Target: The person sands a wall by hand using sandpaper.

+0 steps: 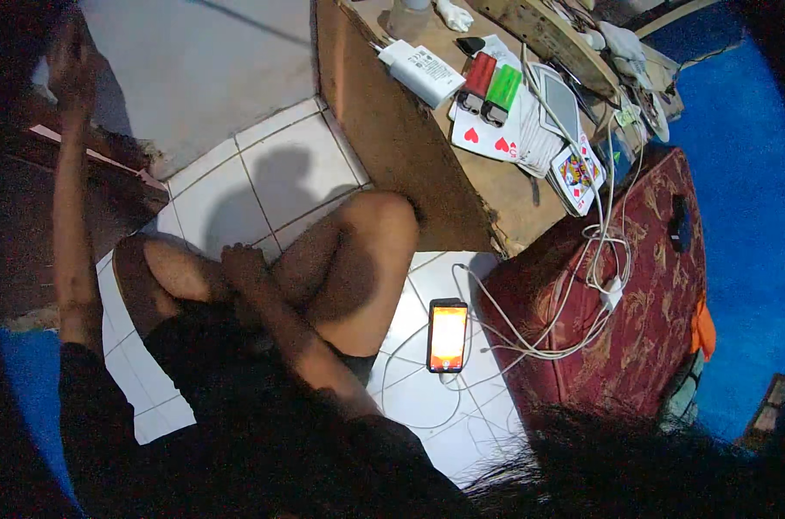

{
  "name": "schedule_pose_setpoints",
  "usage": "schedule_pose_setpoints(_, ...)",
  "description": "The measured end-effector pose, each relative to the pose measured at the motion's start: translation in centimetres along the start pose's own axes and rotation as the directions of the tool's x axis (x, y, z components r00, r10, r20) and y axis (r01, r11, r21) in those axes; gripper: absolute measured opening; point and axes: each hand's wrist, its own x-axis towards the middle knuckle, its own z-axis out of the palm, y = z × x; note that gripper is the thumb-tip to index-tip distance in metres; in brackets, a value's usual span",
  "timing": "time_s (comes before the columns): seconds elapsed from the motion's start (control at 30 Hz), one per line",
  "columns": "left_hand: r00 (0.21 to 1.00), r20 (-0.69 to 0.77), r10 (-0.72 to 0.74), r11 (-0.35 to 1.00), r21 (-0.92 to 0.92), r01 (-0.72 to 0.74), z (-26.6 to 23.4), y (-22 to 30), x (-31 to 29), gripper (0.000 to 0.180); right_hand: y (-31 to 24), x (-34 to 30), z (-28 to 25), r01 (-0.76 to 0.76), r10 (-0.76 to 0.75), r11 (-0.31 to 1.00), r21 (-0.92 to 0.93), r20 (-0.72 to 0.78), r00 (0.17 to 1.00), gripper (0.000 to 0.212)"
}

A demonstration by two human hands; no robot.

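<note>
My left arm stretches up along the left side, and my left hand point(70, 73) is raised near the wall in deep shade. A small whitish patch point(43, 80) shows beside it; whether I hold it cannot be told, as the fingers blur into the dark. Low over my crossed legs point(323, 277), my right hand point(244, 264) rests against the shin with its fingers curled in. Whatever lies inside those fingers, if anything, is hidden. To the right of my legs a phone point(448, 336) with a bright orange-white screen lies on the white tiles, a cable at its lower end.
A wooden table point(518, 203) holds a white power bank or charger point(421, 72), red point(477, 80) and green point(501, 91) lighters, playing cards point(483, 138) and tangled white cables point(600, 233). Beside it stands a maroon patterned cushion point(617, 320). A pale wall point(211, 69) rises ahead.
</note>
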Motion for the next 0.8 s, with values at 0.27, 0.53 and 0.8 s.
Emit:
schedule_pose_setpoints(0.27, 0.942, 0.213, -0.259, 0.524, -0.788, 0.322, -10.8, 18.3, -15.6, 0.035, 3.5, 0.8, -2.5, 0.105, -0.062, 0.992, 0.068, -0.467, 0.882, 0.048)
schedule_pose_setpoints(0.53, 0.600, 0.789, -0.130, -0.019, -0.607, 0.794, -21.3, 20.6, -24.6, 0.025, -2.2, 0.5, -13.6, 0.379, -0.165, 0.637, 0.672, -0.362, 0.918, 0.052)
schedule_pose_setpoints(0.8, 0.598, 0.711, -0.370, 0.307, -0.514, 0.801, -20.4, 19.6, -26.1, 0.034, -7.7, 8.0, -21.3, 0.642, 0.053, 0.628, 0.439, -0.848, 0.528, 0.021)
